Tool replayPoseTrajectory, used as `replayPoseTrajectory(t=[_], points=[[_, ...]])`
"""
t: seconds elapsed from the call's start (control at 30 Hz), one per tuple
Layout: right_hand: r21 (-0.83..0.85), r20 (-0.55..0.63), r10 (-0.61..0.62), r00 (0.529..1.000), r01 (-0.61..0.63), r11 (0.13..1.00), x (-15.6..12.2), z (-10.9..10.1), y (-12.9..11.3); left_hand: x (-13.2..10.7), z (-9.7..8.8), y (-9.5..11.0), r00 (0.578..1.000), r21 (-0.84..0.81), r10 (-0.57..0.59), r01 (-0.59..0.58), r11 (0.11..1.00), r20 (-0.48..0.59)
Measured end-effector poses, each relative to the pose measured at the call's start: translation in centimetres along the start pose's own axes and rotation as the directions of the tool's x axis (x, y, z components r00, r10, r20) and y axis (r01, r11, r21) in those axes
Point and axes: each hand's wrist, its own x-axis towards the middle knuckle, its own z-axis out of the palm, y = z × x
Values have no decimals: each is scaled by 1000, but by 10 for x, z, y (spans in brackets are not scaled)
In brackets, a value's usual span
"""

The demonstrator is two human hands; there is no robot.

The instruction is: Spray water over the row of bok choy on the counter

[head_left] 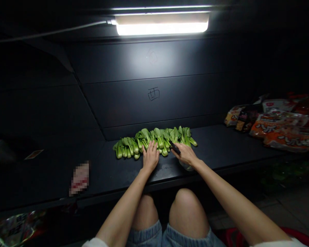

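A row of green bok choy [128,146] lies along the dark shelf [118,171], leaves toward the back panel and pale stems toward me. My left hand [151,156] rests on the middle of the row, fingers stretched out over the stems. Just to the right, my right hand [186,154] is wrapped round what looks like a spray bottle [175,147]. Its black head points at the leaves, and part of its clear body shows below my palm. My fingers hide most of its neck.
A bright tube lamp [162,25] hangs over the shelf, its white cable [67,31] running left. Orange snack packets [280,128] are piled on the right. A small card [34,154] and a blurred-out item [79,178] lie on the left. Wet marks [166,168] show near the front edge.
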Motion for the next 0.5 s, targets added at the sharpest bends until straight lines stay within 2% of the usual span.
replayPoseTrajectory(t=[0.5], points=[[-57,23,41,999,-40,998,-4,-9,11,3,5,7,999,-22,12,-11,1000,46]])
